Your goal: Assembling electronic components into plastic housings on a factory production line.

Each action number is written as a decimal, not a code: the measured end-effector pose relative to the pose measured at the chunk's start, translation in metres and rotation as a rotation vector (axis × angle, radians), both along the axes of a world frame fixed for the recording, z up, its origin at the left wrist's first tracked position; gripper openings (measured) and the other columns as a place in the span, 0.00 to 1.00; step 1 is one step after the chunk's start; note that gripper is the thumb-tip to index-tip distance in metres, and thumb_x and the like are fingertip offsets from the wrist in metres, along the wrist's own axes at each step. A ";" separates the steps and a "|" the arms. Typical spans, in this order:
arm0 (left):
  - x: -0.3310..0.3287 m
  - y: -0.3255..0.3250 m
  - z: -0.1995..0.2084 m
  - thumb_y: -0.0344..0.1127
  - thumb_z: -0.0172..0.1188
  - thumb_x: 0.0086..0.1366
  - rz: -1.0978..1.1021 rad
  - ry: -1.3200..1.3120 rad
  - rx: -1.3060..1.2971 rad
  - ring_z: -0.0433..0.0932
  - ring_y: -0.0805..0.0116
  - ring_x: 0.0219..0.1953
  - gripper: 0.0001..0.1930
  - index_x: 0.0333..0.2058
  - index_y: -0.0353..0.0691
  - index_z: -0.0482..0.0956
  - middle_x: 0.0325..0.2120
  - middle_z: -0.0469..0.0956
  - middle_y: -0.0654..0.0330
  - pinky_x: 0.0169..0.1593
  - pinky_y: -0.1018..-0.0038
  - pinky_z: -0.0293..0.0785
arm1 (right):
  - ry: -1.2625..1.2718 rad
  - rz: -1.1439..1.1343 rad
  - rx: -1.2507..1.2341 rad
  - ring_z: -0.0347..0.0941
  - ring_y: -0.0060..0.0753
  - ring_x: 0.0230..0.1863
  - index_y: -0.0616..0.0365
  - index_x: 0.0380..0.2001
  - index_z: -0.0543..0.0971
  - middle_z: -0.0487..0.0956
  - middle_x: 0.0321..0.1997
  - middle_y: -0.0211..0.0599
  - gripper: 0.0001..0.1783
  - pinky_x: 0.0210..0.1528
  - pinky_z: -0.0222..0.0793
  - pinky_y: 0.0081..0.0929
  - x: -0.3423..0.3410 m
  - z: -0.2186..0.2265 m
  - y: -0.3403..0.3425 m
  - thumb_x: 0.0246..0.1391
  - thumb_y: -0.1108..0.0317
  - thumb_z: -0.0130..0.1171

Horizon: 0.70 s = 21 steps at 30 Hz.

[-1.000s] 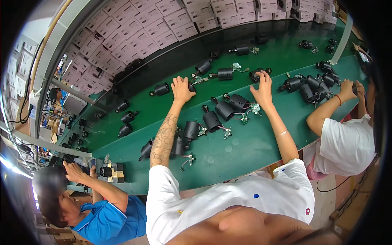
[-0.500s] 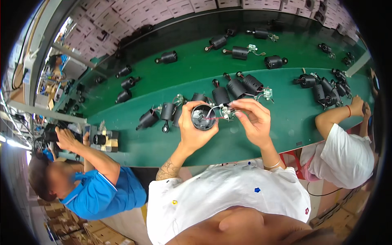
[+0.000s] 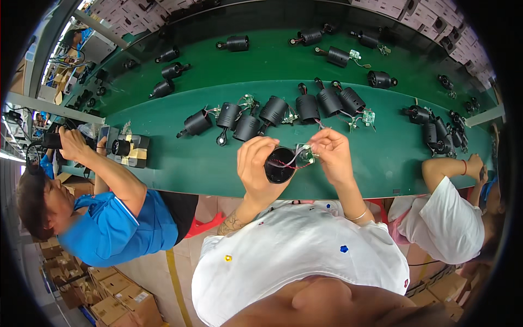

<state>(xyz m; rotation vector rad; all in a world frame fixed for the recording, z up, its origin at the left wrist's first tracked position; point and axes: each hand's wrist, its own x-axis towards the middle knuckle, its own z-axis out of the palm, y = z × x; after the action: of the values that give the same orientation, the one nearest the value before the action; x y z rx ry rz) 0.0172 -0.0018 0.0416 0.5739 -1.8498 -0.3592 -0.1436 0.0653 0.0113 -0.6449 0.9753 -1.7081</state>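
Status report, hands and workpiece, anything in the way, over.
Left hand gripping black cylinder, open end facing camera. Right hand pinching circuit board. Similar cylinders lie beyond on green bench.

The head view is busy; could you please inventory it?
Worktable: one, green, centre
Rear surface: one, green, behind worktable
Cylindrical housings: seven, black, worktable row
Piled housings: several, black, worktable's right
Scattered housings: ten or more, black, rear surface
Circuit boards: several, green, beside worktable row
Taped block: one, dark, worktable's left
Packing boxes: many, whitish, top
Cartons: several, brown, floor lower left
Blue-shirted co-worker: one nearby, blue, left
White-shirted co-worker: one, white, right
Held housing: one, black, centre
Held circuit board: one, green, centre
Left hand: one, bare, around held housing
Right hand: one, bare, at held circuit board
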 end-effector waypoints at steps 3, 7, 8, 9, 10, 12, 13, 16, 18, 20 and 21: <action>0.005 0.004 0.007 0.24 0.71 0.37 -0.003 -0.185 0.113 0.75 0.61 0.38 0.35 0.47 0.40 0.64 0.39 0.77 0.54 0.43 0.69 0.73 | -0.113 -0.157 -0.086 0.77 0.26 0.32 0.63 0.39 0.76 0.80 0.35 0.40 0.17 0.40 0.76 0.17 -0.002 -0.001 -0.004 0.45 0.87 0.62; 0.013 0.002 0.001 0.23 0.71 0.38 -0.327 -0.137 0.573 0.76 0.59 0.36 0.37 0.48 0.41 0.62 0.41 0.76 0.52 0.43 0.69 0.73 | -0.359 -0.163 -0.137 0.78 0.27 0.31 0.60 0.45 0.72 0.79 0.35 0.38 0.23 0.39 0.76 0.19 -0.005 0.003 -0.010 0.45 0.88 0.60; 0.015 0.001 -0.003 0.24 0.72 0.38 -0.486 -0.076 0.782 0.76 0.59 0.36 0.37 0.49 0.41 0.62 0.42 0.75 0.51 0.43 0.69 0.73 | -0.463 -0.137 -0.150 0.78 0.27 0.31 0.59 0.47 0.71 0.78 0.35 0.37 0.25 0.39 0.77 0.20 -0.005 0.004 -0.012 0.45 0.88 0.60; 0.016 0.000 -0.007 0.24 0.72 0.38 -0.644 -0.011 0.990 0.76 0.58 0.35 0.38 0.49 0.41 0.62 0.43 0.75 0.51 0.43 0.69 0.73 | -0.568 -0.110 -0.162 0.78 0.28 0.30 0.58 0.49 0.69 0.77 0.35 0.36 0.27 0.39 0.77 0.21 -0.005 0.005 -0.013 0.45 0.89 0.59; 0.015 -0.001 -0.011 0.24 0.72 0.38 -0.645 -0.011 0.994 0.76 0.58 0.35 0.38 0.49 0.41 0.62 0.43 0.75 0.51 0.43 0.69 0.73 | -0.569 -0.112 -0.159 0.78 0.28 0.30 0.58 0.49 0.69 0.77 0.35 0.36 0.27 0.39 0.77 0.21 -0.006 0.005 -0.015 0.45 0.89 0.59; 0.009 -0.003 -0.020 0.25 0.71 0.38 -1.060 0.338 1.239 0.76 0.57 0.34 0.38 0.50 0.41 0.61 0.45 0.74 0.49 0.41 0.66 0.72 | -0.696 0.064 -0.264 0.78 0.28 0.31 0.57 0.51 0.67 0.76 0.36 0.35 0.30 0.40 0.77 0.24 -0.006 0.006 -0.017 0.44 0.90 0.59; 0.005 -0.004 -0.025 0.26 0.71 0.38 -1.266 0.524 1.346 0.76 0.56 0.34 0.38 0.50 0.41 0.61 0.46 0.74 0.48 0.39 0.65 0.72 | -0.759 0.153 -0.317 0.78 0.29 0.32 0.57 0.52 0.66 0.75 0.36 0.34 0.32 0.41 0.77 0.25 -0.006 0.007 -0.018 0.43 0.90 0.59; -0.003 0.003 -0.033 0.27 0.70 0.37 -1.551 0.787 1.486 0.77 0.55 0.33 0.39 0.50 0.41 0.61 0.47 0.72 0.47 0.38 0.63 0.72 | -0.762 0.268 -0.408 0.78 0.29 0.34 0.56 0.53 0.65 0.74 0.36 0.34 0.34 0.43 0.77 0.27 -0.010 0.006 -0.023 0.42 0.90 0.59; -0.006 0.012 -0.038 0.26 0.70 0.35 -1.715 0.922 1.563 0.77 0.55 0.33 0.40 0.51 0.42 0.61 0.50 0.71 0.46 0.37 0.63 0.72 | -0.640 0.321 -0.486 0.78 0.30 0.36 0.56 0.54 0.64 0.73 0.35 0.34 0.35 0.45 0.76 0.28 -0.014 0.004 -0.025 0.41 0.90 0.60; -0.006 0.013 -0.044 0.26 0.70 0.34 -1.796 0.991 1.600 0.77 0.55 0.33 0.41 0.51 0.42 0.62 0.51 0.70 0.46 0.37 0.63 0.72 | -0.579 0.345 -0.524 0.77 0.31 0.37 0.56 0.54 0.64 0.73 0.35 0.34 0.36 0.46 0.76 0.29 -0.018 0.003 -0.027 0.40 0.90 0.60; -0.006 0.011 -0.048 0.26 0.70 0.33 -1.797 0.923 1.542 0.77 0.56 0.32 0.41 0.51 0.42 0.62 0.51 0.69 0.47 0.37 0.63 0.71 | -0.549 0.377 -0.545 0.77 0.31 0.38 0.56 0.54 0.64 0.74 0.36 0.35 0.36 0.46 0.76 0.30 -0.021 0.002 -0.028 0.40 0.90 0.61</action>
<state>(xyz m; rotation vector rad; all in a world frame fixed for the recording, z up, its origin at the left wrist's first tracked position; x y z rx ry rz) 0.0113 0.0092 -0.0064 -0.5309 -0.3243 -2.6851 -0.1650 0.0375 0.0138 -0.6035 -0.0093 -1.6715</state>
